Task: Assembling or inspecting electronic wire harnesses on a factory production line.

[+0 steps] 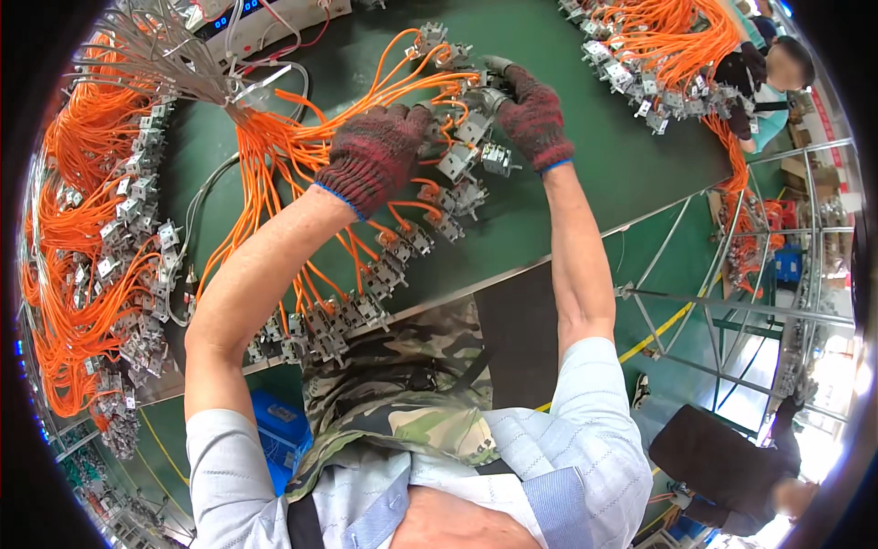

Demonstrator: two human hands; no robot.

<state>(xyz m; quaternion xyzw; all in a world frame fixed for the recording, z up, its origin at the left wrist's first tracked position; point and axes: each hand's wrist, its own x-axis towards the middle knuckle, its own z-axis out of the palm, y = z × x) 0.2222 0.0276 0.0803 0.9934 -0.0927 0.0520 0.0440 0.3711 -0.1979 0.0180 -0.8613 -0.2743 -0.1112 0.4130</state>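
Both my hands wear dark red knit gloves with blue cuffs. My left hand (380, 151) is closed, its fingertips at the orange cables (361, 114) and the small metal connectors on their ends; the exact grip is partly hidden. My right hand (535, 119) curls its thumb and fingers around a metal connector (487, 94) at the far end of the bundle. Close below the hands lie several box-shaped metal connectors (457, 163). More orange cables fan from a grey wire bundle (240, 99) toward a row of connectors (366, 297) along the table's near edge.
The green-topped table (599, 169) slants across the view. Heaps of orange cables (78, 302) with connectors line the left, and another bundle (672, 46) lies far right. An instrument with a blue display (274, 23) stands at the back. Two people are at the right, near metal racks (722, 302).
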